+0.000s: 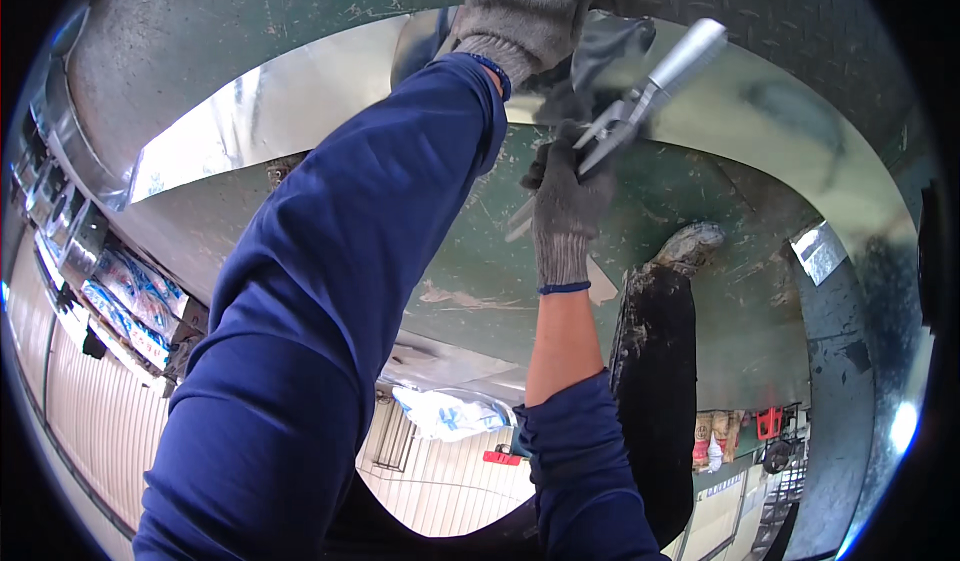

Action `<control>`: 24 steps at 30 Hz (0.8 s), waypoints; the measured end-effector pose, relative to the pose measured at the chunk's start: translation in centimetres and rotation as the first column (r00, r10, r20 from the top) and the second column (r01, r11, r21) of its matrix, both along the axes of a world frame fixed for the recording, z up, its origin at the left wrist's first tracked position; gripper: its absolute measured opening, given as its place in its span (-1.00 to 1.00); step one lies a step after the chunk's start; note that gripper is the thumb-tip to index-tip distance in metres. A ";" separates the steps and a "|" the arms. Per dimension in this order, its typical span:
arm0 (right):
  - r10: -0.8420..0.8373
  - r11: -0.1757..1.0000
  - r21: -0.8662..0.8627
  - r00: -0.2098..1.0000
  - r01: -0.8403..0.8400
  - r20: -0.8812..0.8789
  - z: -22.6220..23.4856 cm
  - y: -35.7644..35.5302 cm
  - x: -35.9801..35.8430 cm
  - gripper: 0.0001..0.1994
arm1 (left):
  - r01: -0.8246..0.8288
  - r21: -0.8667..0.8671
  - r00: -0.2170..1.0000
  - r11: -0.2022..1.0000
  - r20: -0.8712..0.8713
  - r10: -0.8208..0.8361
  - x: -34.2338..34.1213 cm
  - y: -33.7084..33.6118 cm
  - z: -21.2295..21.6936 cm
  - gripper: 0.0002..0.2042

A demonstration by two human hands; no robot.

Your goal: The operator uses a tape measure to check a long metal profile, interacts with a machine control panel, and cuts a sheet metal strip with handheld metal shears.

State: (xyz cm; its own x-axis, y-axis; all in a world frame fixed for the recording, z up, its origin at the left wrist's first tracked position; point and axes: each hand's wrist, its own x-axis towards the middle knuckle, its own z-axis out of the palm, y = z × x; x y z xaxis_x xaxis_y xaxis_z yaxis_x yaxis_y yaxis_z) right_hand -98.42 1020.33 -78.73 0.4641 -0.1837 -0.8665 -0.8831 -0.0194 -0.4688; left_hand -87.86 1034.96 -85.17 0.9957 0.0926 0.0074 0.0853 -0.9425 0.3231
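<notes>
"Where was the sheet metal [300, 101]?"

"Across the upper frame. The gloved left hand [525, 6] pinned it, fingers curled; the right hand [565, 206] squeezed tin snips [640, 101]."

"The danger?"

"Probably that sharp edge, if the snips slipped."

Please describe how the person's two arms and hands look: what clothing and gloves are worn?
Both hands wear grey knitted work gloves with a thin blue band at the cuff: left hand, right hand. Both arms have dark blue long sleeves; the right sleeve is pushed up, baring the forearm.
</notes>
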 end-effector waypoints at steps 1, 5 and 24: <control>0.000 1.000 0.000 1.000 0.000 -0.001 -0.1 0.1 -0.3 -0.81 | -0.004 -0.016 1.000 1.000 0.011 0.004 0.1 0.0 0.1 -0.34; 0.194 0.980 -0.025 0.974 -0.198 -0.115 -1.0 -0.2 1.2 -0.81 | 0.008 -0.042 0.999 0.999 0.035 -0.007 0.6 0.3 0.2 -0.30; 0.411 0.893 -0.202 0.911 -0.403 0.000 -3.7 -1.7 -1.8 -0.76 | 0.036 -0.018 0.999 0.999 0.016 -0.036 0.2 -0.1 0.2 -0.32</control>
State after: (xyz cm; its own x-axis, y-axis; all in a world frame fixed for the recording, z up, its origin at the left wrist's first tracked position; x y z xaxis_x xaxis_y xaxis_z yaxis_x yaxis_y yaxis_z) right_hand -100.19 1018.62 -82.46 0.5692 -0.1329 -0.8114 -0.7580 -0.4672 -0.4552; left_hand -87.65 1034.84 -85.00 0.9981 0.0567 0.0220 0.0458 -0.9388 0.3413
